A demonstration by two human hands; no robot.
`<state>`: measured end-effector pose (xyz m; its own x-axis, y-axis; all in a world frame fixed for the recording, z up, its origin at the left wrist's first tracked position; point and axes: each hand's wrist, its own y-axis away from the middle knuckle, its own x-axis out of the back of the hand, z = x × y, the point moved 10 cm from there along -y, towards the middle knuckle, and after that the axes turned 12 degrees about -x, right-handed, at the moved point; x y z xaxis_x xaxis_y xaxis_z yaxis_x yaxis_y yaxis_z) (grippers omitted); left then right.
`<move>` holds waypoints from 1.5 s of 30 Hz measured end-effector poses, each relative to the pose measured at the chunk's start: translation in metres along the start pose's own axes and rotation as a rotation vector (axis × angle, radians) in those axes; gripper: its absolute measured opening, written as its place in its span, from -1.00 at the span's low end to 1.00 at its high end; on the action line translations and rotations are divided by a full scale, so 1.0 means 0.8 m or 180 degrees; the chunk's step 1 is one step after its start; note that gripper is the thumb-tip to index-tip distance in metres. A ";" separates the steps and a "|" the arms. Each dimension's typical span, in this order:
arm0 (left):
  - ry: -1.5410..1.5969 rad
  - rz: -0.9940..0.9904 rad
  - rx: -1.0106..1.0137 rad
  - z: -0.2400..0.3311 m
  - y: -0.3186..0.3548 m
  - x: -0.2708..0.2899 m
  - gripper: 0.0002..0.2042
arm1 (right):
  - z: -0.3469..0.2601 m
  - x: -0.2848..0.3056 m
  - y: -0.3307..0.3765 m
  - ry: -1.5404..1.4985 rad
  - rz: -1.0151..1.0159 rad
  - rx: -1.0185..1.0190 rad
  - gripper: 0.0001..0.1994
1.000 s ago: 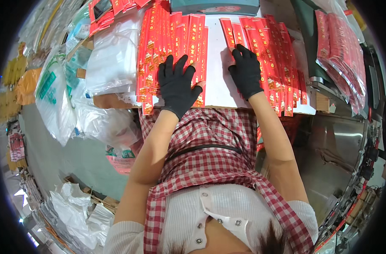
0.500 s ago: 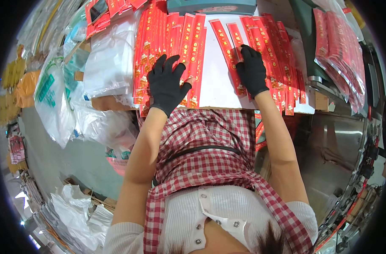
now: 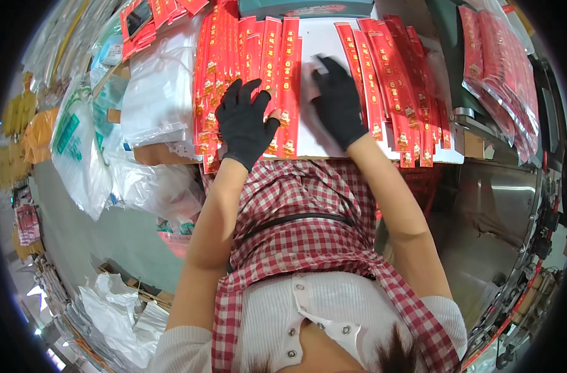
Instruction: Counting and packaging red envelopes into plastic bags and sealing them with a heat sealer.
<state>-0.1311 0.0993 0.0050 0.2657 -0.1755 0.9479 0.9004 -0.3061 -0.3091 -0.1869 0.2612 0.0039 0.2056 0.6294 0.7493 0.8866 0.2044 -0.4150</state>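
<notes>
Long red strips with gold print lie in two groups on a white worktop. My left hand (image 3: 247, 124), in a black glove with bare fingertips, rests on the left group of red strips (image 3: 288, 68). Its fingers are spread and hold nothing. In the gap between the groups, my right hand (image 3: 339, 102), gloved the same way, hovers over or touches the white worktop (image 3: 311, 133); which of these I cannot tell. Motion smears its fingers, and no strip shows in them. Just right of it lies the right group of red strips (image 3: 392, 81), overlapping and slightly fanned.
A grey-blue box (image 3: 305, 9) stands at the worktop's far edge. To the left lie a stack of clear plastic bags (image 3: 159, 93) and more red packets (image 3: 165, 9). Bundled red strips in clear wrap (image 3: 501, 81) sit at the far right beside a metal machine part (image 3: 467, 115).
My right hand has moved left, off the right-hand strips and into the gap. Two strips that lay apart there are now farther right, against the right group. My left hand stays put.
</notes>
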 end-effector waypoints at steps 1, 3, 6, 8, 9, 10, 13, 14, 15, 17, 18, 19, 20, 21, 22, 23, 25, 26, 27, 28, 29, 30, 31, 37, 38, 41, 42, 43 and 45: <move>0.0036 -0.0032 0.0055 -0.004 0.004 -0.002 -0.54 | -0.050 -0.004 0.009 -0.0157 -0.0184 0.0366 -0.49; 0.0060 -0.0057 0.0080 -0.004 0.002 0.001 -0.53 | -0.076 -0.022 0.026 -0.0072 -0.0451 0.0755 -0.48; 0.0214 -0.0046 0.0040 -0.003 0.003 0.005 -0.49 | -0.045 -0.010 0.020 -0.0042 -0.0387 0.0321 -0.52; 0.0158 -0.0026 0.0047 -0.003 0.005 0.006 -0.50 | -0.028 -0.003 0.020 -0.0120 -0.0451 0.0266 -0.56; 0.0133 -0.0013 0.0048 -0.002 0.006 0.005 -0.51 | -0.023 0.000 0.021 -0.0098 -0.0461 0.0264 -0.57; 0.0145 -0.0008 0.0041 -0.001 0.005 0.004 -0.51 | -0.021 0.003 0.022 -0.0084 -0.0459 0.0260 -0.57; 0.0064 0.0030 0.0069 0.000 0.005 0.001 -0.53 | -0.015 0.007 0.026 -0.0073 -0.0502 0.0207 -0.57; 0.0066 0.0047 0.0127 0.004 0.005 -0.002 -0.54 | -0.013 0.009 0.025 -0.0078 -0.0472 0.0124 -0.57; 0.0067 0.0064 0.0188 0.009 0.004 -0.004 -0.54 | -0.010 0.010 0.025 -0.0084 -0.0442 0.0043 -0.57; 0.0179 0.0131 0.0243 0.026 -0.003 -0.004 -0.53 | -0.008 0.010 0.025 -0.0028 -0.0442 0.0089 -0.55; 0.0196 0.0127 0.0260 0.029 -0.004 -0.004 -0.51 | -0.009 0.009 0.026 -0.0008 -0.0451 0.0122 -0.55; 0.0220 0.0116 0.0276 0.031 -0.004 -0.005 -0.50 | -0.008 0.009 0.028 0.0015 -0.0466 0.0148 -0.55; 0.0226 0.0125 0.0283 0.028 -0.004 -0.003 -0.50 | -0.006 0.011 0.027 0.0024 -0.0469 0.0157 -0.55; 0.0249 -0.0027 0.0216 0.021 -0.004 -0.006 -0.50 | -0.002 0.011 0.026 0.0001 -0.0546 0.0163 -0.53; 0.0269 -0.0179 0.0148 0.013 -0.003 -0.007 -0.49 | 0.002 0.012 0.025 -0.0023 -0.0623 0.0169 -0.51; 0.0275 -0.0155 -0.0075 0.007 -0.004 0.002 -0.51 | 0.011 0.015 0.025 -0.0022 -0.0618 0.0168 -0.51; -0.0081 -0.0311 -0.0235 -0.006 -0.005 0.016 -0.56 | 0.037 0.021 0.023 0.0120 -0.0663 -0.0056 -0.48; -0.0091 -0.0313 -0.0240 -0.014 -0.002 0.016 -0.56 | 0.046 0.023 0.020 0.0317 -0.0702 -0.0170 -0.46; -0.0029 -0.0164 -0.0298 -0.019 -0.001 0.019 -0.55 | 0.051 0.029 0.019 0.0578 -0.0592 -0.0232 -0.45; 0.0019 -0.0022 -0.0336 -0.022 0.003 0.022 -0.55 | 0.039 0.033 0.013 0.1072 -0.0514 -0.0182 -0.47; 0.0013 -0.0033 -0.0353 -0.021 0.004 0.021 -0.55 | 0.028 0.035 0.011 0.1583 -0.0427 -0.0160 -0.49; 0.0009 0.0073 -0.0299 -0.021 0.006 0.025 -0.55 | 0.016 0.029 0.007 0.1195 -0.0397 -0.0130 -0.50; 0.0030 0.0188 -0.0265 -0.020 0.006 0.026 -0.54 | 0.005 0.022 0.002 0.0833 -0.0356 -0.0116 -0.50; 0.0100 0.0419 -0.0143 -0.022 0.004 0.022 -0.58 | -0.073 -0.024 0.008 -0.0108 -0.0389 0.0649 -0.57; 0.0089 0.0410 -0.0137 -0.025 0.005 0.020 -0.58 | -0.072 -0.028 0.008 0.0166 -0.0411 0.0679 -0.59; 0.0296 0.0453 0.0177 -0.040 0.010 0.014 -0.56 | -0.043 -0.014 0.003 0.0217 -0.0306 0.0436 -0.57; 0.0129 0.0439 0.0215 -0.040 0.012 0.013 -0.55 | -0.032 -0.017 0.001 0.0230 -0.0429 0.0272 -0.55; -0.0032 0.0428 0.0246 -0.037 0.012 0.014 -0.54 | -0.030 -0.017 0.001 0.0237 -0.0431 0.0262 -0.55; -0.0078 0.0360 0.0189 -0.027 0.007 0.012 -0.51 | -0.025 -0.007 -0.002 0.0124 -0.0235 0.0213 -0.53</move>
<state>-0.1313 0.0759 0.0105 0.3743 -0.1827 0.9091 0.8829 -0.2296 -0.4096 -0.1808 0.2422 0.0109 0.1580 0.5816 0.7980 0.8705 0.2995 -0.3906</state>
